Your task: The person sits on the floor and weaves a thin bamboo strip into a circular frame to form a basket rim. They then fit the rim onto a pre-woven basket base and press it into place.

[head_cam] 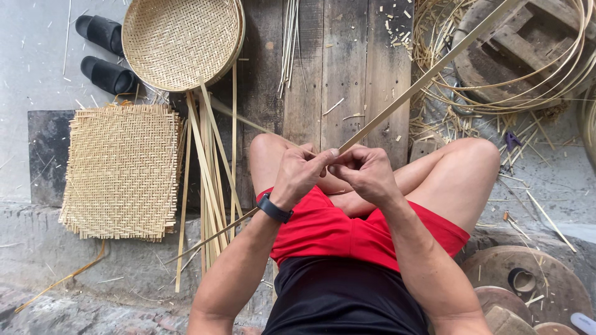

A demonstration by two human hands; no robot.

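Here both hands, left hand [301, 170] and right hand [366, 170], were together, pinched on a long bamboo strip [428, 74] above the knees; strip ran diagonally up-right. Square woven mat [121, 170] lay well left, round basket [180, 40] beyond.

The person wears a black sleeveless top [344, 298] and bright red shorts [347, 232]. A black band [274, 208] with a dark flat face circles the left wrist. Forearms, hands, knees and lower legs are bare; the right wrist carries nothing.
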